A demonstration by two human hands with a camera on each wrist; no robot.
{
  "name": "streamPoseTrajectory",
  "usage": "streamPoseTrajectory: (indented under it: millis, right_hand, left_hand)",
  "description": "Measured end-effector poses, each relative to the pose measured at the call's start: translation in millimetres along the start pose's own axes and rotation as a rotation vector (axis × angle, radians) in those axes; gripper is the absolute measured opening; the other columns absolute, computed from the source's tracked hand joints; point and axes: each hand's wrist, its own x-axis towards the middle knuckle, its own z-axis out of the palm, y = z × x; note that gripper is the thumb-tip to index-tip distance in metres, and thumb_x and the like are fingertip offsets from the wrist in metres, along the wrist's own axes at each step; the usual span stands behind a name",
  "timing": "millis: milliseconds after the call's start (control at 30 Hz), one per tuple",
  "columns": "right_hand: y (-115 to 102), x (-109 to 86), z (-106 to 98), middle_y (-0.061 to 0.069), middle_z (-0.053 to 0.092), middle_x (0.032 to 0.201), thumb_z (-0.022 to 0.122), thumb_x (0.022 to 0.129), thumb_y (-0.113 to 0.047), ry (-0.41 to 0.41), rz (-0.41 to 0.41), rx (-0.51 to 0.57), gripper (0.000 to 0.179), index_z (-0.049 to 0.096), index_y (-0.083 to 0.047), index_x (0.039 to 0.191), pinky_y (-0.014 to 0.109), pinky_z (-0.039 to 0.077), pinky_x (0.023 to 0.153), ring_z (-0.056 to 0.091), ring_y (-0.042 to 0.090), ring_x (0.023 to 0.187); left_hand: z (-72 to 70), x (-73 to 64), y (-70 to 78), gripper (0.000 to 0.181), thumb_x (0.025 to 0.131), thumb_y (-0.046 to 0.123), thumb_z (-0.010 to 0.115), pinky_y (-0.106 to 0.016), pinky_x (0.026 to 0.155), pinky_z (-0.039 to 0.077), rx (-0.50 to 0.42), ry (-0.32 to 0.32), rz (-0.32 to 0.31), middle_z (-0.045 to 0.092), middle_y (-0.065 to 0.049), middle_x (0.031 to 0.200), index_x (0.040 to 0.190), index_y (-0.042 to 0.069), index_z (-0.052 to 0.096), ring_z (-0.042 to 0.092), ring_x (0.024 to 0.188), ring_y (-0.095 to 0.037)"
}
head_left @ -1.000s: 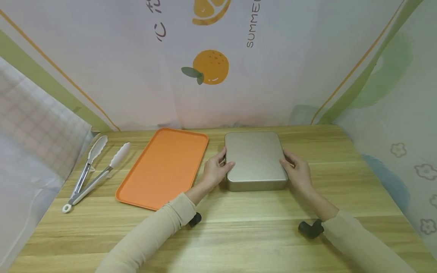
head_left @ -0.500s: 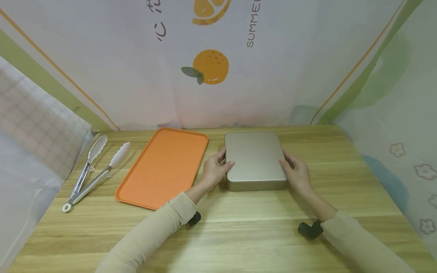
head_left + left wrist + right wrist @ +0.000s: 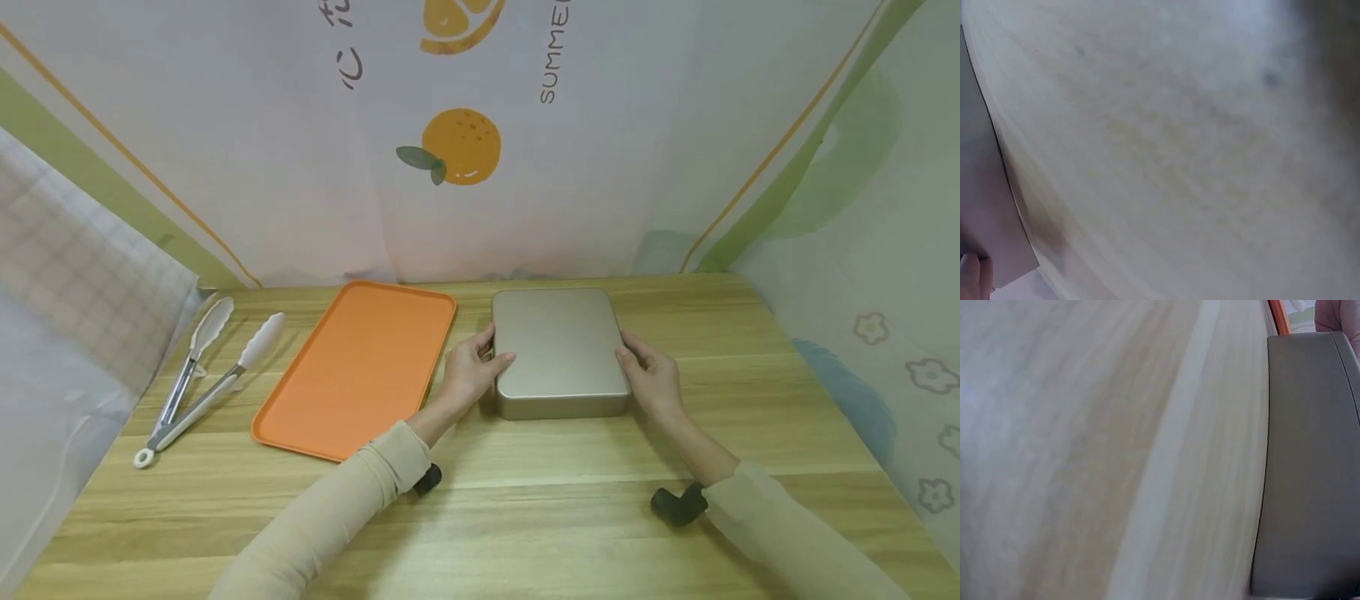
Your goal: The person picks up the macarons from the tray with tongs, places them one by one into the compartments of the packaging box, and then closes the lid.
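A closed champagne-coloured metal tin [image 3: 558, 342] with rounded corners sits on the wooden table. My left hand [image 3: 469, 371] grips its left side, thumb over the top edge and fingers against the wall. On the opposite side, my right hand [image 3: 654, 382] holds the tin in the same way, its thumb at the upper edge. The right wrist view shows the tin's front wall [image 3: 1310, 462] close up, with part of the left hand [image 3: 1338, 315] beyond it. In the left wrist view the tin [image 3: 988, 181] appears along the left edge. Whatever the tin contains is hidden.
Left of the tin lies a flat orange tray [image 3: 360, 367], partly behind the left forearm. Farther left, spread tongs [image 3: 202, 392] with white scalloped tips rest on the table [image 3: 540, 517]. A printed curtain [image 3: 585, 192] hangs along the back edge. Black pieces [image 3: 678, 505] sit at both wrists.
Both hands stay on the tin, which has not visibly moved on the table. The whole head view shifts very slightly.
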Motion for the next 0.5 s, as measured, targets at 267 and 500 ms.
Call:
streamPoseTrajectory:
  millis: [267,500]
  right_hand:
    - [-2.5,-0.4,-1.7,0.014,0.036,0.147,0.047,0.099,-0.021,-0.002,0.044,0.053,0.047,0.037,-0.003,0.142,0.038,0.033,0.106,0.035,0.029,0.136]
    - [-4.0,0.5,-5.0,0.019,0.039,0.145,0.045,0.1,-0.03,-0.032,0.074,0.075,0.052,0.036,-0.001,0.142,0.04,0.034,0.107,0.038,0.032,0.133]
  left_hand:
    - [0.3,1.3,1.9,0.065,0.084,0.01,0.07,-0.027,0.093,0.045,-0.031,-0.006,-0.035,0.044,-0.016,0.14,0.14,0.001,0.039,0.049,0.125,-0.025]
    - [-0.2,2.5,0.9,0.067,0.085,0.016,0.07,-0.035,0.099,0.042,-0.091,0.009,-0.102,0.045,-0.015,0.141,0.143,0.004,0.037,0.049,0.126,-0.029]
